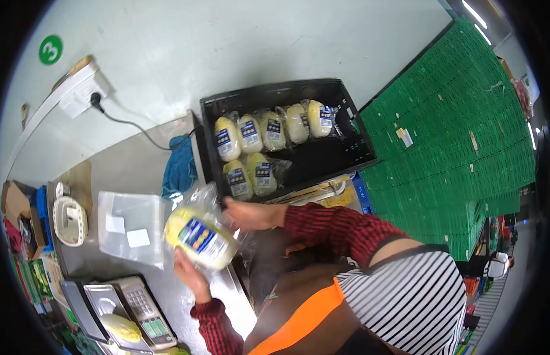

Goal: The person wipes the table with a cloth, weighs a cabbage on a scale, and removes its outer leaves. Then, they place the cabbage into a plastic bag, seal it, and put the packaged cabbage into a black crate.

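A bagged napa cabbage [199, 238], pale yellow-green with a blue and white label facing up, is held between my two hands over the steel counter. My left hand [190, 277] is closed on its near lower side, with the thumb against the bag. At the other side my right hand [251, 214] has its fingers curled at the loose clear film; they are partly hidden. Just beyond my right hand, a black crate [322, 163] holds several similar bagged cabbages [274, 130] in two rows, labels mostly up.
Clear plastic bags [130, 236] with white labels lie on the steel counter [150, 142], near a blue cloth [180, 165] and white basket [69, 222]. An unlabelled cabbage [121, 327] sits on a scale [142, 305]. Stacked green crates [446, 136] stand right. A power cord [130, 123] hangs from the wall.
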Motion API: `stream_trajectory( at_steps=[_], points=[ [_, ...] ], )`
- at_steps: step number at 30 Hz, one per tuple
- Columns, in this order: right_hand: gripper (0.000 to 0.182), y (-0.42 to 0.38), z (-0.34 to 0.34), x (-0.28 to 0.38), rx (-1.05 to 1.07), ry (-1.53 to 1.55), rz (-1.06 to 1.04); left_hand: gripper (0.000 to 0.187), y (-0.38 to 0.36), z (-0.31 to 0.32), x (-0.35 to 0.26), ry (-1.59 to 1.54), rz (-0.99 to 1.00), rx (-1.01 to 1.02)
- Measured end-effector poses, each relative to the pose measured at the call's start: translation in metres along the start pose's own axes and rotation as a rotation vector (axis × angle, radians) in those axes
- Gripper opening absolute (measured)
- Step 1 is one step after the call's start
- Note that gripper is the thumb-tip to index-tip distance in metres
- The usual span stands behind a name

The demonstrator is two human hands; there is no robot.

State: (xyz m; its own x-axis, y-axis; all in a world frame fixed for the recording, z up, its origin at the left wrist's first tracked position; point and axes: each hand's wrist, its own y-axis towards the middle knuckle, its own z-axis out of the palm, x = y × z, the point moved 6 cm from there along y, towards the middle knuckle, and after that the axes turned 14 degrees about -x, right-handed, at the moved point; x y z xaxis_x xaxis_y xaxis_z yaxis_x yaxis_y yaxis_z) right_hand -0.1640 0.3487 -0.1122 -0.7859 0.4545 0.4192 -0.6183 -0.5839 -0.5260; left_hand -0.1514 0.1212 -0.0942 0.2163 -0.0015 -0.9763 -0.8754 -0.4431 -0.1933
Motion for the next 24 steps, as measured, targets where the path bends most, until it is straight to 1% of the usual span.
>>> stream_trajectory(
  at_steps=[2,3,4,5,6,7,8,9,10,11,12,13,14,15,16,17,18,19,20,21,22,23,24],
  points=[
    [0.059,-0.047,-0.018,0.037,-0.253,-0.177,-0.424,0.043,-0.007,0.085,-0.017,0.076,0.065,0.151],
    [0.061,-0.069,-0.02,0.064,-0.345,-0.526,-0.584,0.041,-0.019,0.13,-0.036,0.039,0.113,0.233],
    [0.06,-0.08,-0.051,0.076,-0.471,-0.469,-0.564,0.04,-0.028,0.166,-0.05,0.0,0.159,0.313],
    [0.06,-0.089,-0.079,0.083,-0.596,-0.412,-0.534,0.04,-0.03,0.188,-0.042,0.036,-0.005,0.419],
    [0.052,-0.098,-0.081,0.092,-0.685,-0.536,-0.587,0.04,-0.035,0.205,-0.033,0.075,-0.171,0.518],
    [0.051,-0.121,-0.135,0.107,-0.778,-0.242,-0.556,0.038,-0.041,0.23,-0.034,-0.016,-0.073,0.534],
    [0.051,-0.138,-0.167,0.118,-0.951,-0.377,-0.578,0.036,-0.054,0.252,-0.034,-0.11,0.028,0.538],
    [0.056,-0.154,-0.19,0.132,-1.076,-0.622,-0.747,0.031,-0.062,0.251,-0.045,-0.112,0.119,0.446],
    [0.069,-0.172,-0.202,0.139,-1.254,-0.779,-0.79,0.031,-0.062,0.246,-0.03,-0.103,0.103,0.427],
    [0.086,-0.178,-0.249,0.134,-1.442,-1.006,-0.687,0.028,-0.061,0.231,-0.008,-0.081,0.128,0.338],
    [0.094,-0.183,-0.252,0.134,-1.571,-1.147,-0.551,0.025,-0.064,0.213,0.004,-0.058,0.155,0.253],
    [0.094,-0.181,-0.253,0.132,-1.57,-1.18,-0.449,0.02,-0.07,0.196,0.021,-0.097,0.01,0.163],
    [0.095,-0.176,-0.255,0.131,-1.565,-1.215,-0.352,0.02,-0.075,0.18,0.04,-0.085,0.002,0.145],
    [0.095,-0.163,-0.265,0.126,-1.543,-1.224,-0.338,0.02,-0.078,0.163,0.075,-0.007,-0.052,0.122],
    [0.096,-0.142,-0.286,0.114,-1.473,-1.275,-0.265,0.02,-0.079,0.154,0.105,0.068,-0.108,0.095],
    [0.096,-0.121,-0.306,0.102,-1.398,-1.328,-0.193,0.02,-0.079,0.15,0.122,0.073,-0.122,0.068],
    [0.09,-0.1,-0.312,0.088,-1.198,-1.16,-0.34,0.023,-0.084,0.143,0.143,0.167,-0.206,0.034],
    [0.083,-0.081,-0.322,0.062,-0.995,-0.898,-0.228,0.025,-0.092,0.132,0.161,0.259,-0.295,0.002],
    [0.076,-0.066,-0.323,0.048,-0.79,-0.646,-0.115,0.025,-0.099,0.134,0.165,0.254,-0.313,-0.032],
    [0.076,-0.061,-0.318,0.052,-0.765,-0.667,-0.1,0.028,-0.1,0.143,0.161,0.221,-0.245,-0.062],
    [0.072,-0.064,-0.314,0.048,-0.753,-0.623,0.015,0.031,-0.104,0.146,0.156,0.196,-0.178,-0.091],
    [0.069,-0.068,-0.31,0.046,-0.738,-0.587,0.129,0.033,-0.106,0.154,0.157,0.198,-0.126,-0.016],
    [0.07,-0.073,-0.31,0.051,-0.809,-0.753,0.255,0.034,-0.106,0.161,0.158,0.197,-0.07,0.05]
  ],
)
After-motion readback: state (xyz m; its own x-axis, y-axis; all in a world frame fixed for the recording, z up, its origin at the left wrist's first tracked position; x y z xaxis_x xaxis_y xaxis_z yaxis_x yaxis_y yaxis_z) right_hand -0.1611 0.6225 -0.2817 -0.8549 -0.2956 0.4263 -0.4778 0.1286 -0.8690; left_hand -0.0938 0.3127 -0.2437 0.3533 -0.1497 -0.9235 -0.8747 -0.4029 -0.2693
